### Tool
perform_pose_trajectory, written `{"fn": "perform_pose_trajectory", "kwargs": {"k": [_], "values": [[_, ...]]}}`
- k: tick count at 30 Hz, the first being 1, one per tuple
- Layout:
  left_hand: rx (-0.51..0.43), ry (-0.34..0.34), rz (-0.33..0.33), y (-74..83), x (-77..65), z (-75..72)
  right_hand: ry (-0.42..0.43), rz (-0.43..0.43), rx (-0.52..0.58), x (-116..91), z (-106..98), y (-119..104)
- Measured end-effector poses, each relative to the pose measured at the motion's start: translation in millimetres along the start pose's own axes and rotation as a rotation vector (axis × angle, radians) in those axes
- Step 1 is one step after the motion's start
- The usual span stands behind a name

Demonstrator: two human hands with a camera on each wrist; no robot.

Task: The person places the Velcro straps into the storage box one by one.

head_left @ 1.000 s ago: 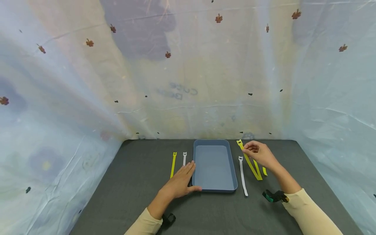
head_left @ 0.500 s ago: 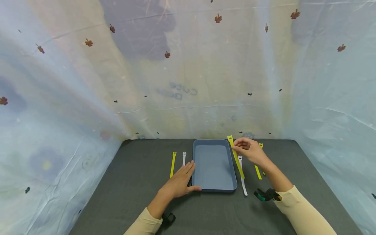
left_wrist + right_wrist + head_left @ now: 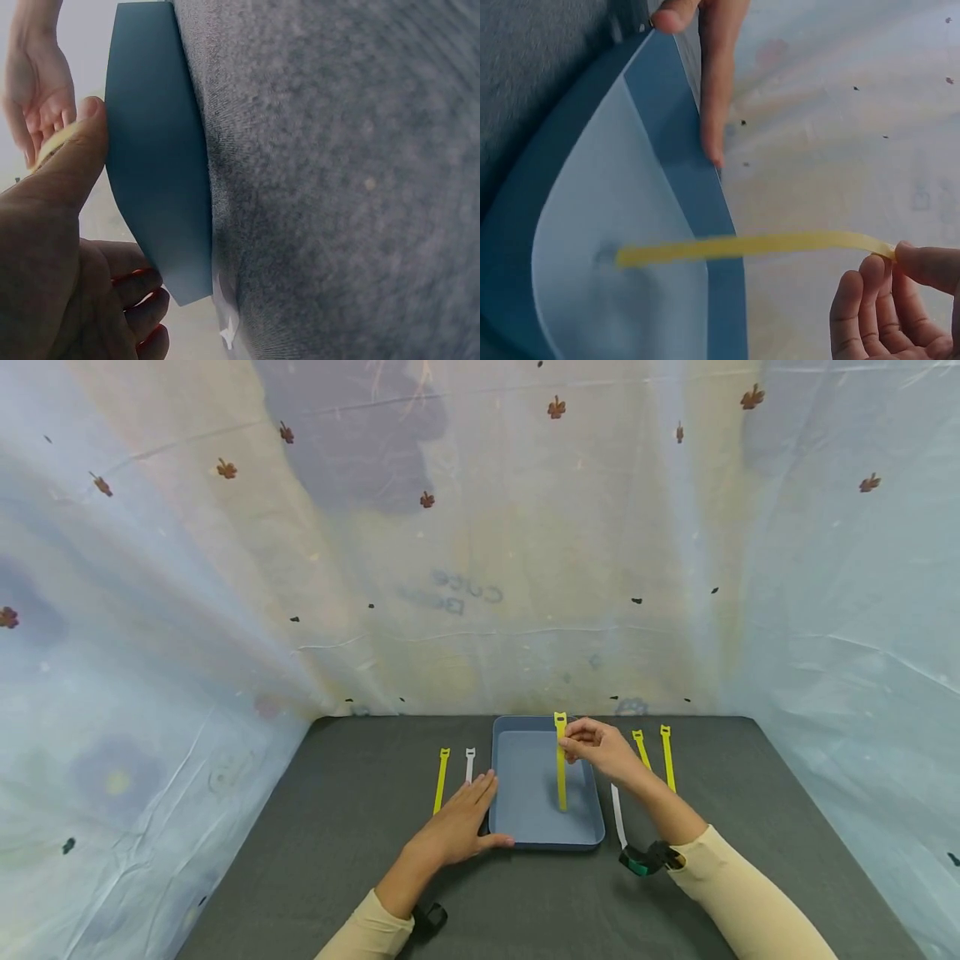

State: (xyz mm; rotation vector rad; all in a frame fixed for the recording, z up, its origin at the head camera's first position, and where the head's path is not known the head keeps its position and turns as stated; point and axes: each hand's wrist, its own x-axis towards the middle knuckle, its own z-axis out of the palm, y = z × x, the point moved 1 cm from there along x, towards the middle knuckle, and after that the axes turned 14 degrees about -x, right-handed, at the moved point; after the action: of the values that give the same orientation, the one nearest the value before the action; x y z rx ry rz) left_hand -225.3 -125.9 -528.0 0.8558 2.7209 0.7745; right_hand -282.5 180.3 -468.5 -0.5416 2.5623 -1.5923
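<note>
My right hand (image 3: 603,752) pinches a yellow hook-and-loop cable tie (image 3: 561,768) near its slotted head, between thumb and fingertips. The tie hangs over the blue-grey tray (image 3: 525,822), its tail down toward the tray floor; in the right wrist view the yellow tie (image 3: 780,243) stretches from the fingertips across the tray wall. My left hand (image 3: 459,827) rests along the tray's left side with straight fingers, the thumb at the near left corner. Seen from the left wrist, the thumb (image 3: 82,150) and fingers touch the tray's outer wall (image 3: 154,150).
Left of the tray lie a yellow tie (image 3: 442,781) and a white tie (image 3: 470,762), partly behind the left hand. On the right are a white tie (image 3: 618,814) and two yellow ties (image 3: 667,756), partly under the right arm. A patterned curtain (image 3: 480,527) encloses the dark table (image 3: 300,877).
My right hand has carried the yellow cable tie leftward from the right-hand ties to above the tray, and the tie now hangs straight. The left hand stays at the tray.
</note>
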Motion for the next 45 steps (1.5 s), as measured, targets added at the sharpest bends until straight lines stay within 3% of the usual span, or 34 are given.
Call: {"fn": "perform_pose_trajectory", "kwargs": {"k": [15,29,45], "values": [[-0.004,-0.009,-0.021,-0.1,1.3,0.7,-0.119,0.093,0.106,33,43,4],[-0.004,-0.017,-0.023,-0.9,1.6,0.4,-0.087,0.205,0.003,65,64,15],[0.0,-0.016,-0.013,-2.2,1.5,1.1,-0.113,0.242,-0.06,90,77,35]]}}
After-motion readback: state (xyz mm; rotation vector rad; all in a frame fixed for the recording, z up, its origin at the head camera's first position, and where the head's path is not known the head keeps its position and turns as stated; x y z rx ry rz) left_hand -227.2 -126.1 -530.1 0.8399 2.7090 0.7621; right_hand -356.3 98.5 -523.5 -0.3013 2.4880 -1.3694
